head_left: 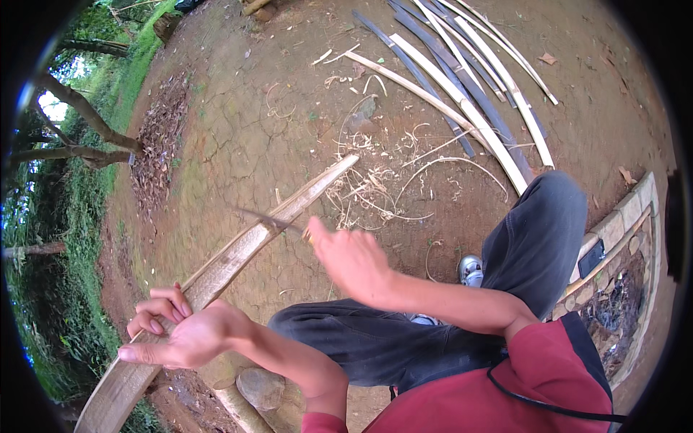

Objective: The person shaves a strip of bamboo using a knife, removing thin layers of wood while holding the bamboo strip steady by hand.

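A long, pale split-bamboo slat (pixel 238 250) runs slantwise from the lower left up to the middle. My left hand (pixel 180 332) is closed round its lower part, with the thumb along the near side and the fingers curled over the far edge. My right hand (pixel 351 263) grips a knife (pixel 273 220) by its handle, which the fingers mostly hide. Its dark blade, smeared by motion, lies across the slat's upper half. Under the slat's far end, thin curled shavings (pixel 368 191) are scattered on the ground.
Several long strips (pixel 462 94), some pale and some dark, lie in a loose pile at the upper right. A brick-edged pit (pixel 613 310) with a dark phone (pixel 592 258) on its rim is at the right. A log (pixel 242 408) and a stone (pixel 260 388) lie below my left arm. Trees (pixel 86 108) stand at left.
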The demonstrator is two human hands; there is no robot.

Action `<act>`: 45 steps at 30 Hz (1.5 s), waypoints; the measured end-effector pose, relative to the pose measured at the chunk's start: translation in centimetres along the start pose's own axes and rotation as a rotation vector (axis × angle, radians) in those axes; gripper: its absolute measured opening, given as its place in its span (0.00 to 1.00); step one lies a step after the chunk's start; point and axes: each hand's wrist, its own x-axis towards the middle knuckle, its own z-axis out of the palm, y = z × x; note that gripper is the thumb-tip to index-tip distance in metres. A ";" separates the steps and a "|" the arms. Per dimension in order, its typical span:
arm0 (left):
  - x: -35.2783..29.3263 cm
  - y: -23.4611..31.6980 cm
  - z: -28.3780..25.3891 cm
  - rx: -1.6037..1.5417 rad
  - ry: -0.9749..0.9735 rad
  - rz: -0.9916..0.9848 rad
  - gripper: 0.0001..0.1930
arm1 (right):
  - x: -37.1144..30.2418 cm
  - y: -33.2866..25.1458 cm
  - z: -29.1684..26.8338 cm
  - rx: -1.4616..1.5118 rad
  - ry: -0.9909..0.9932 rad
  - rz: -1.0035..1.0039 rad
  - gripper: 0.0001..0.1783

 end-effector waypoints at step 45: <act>1.1 -0.8 1.5 -0.016 -0.002 0.011 0.22 | 6.7 9.0 5.5 -0.032 0.123 0.125 0.09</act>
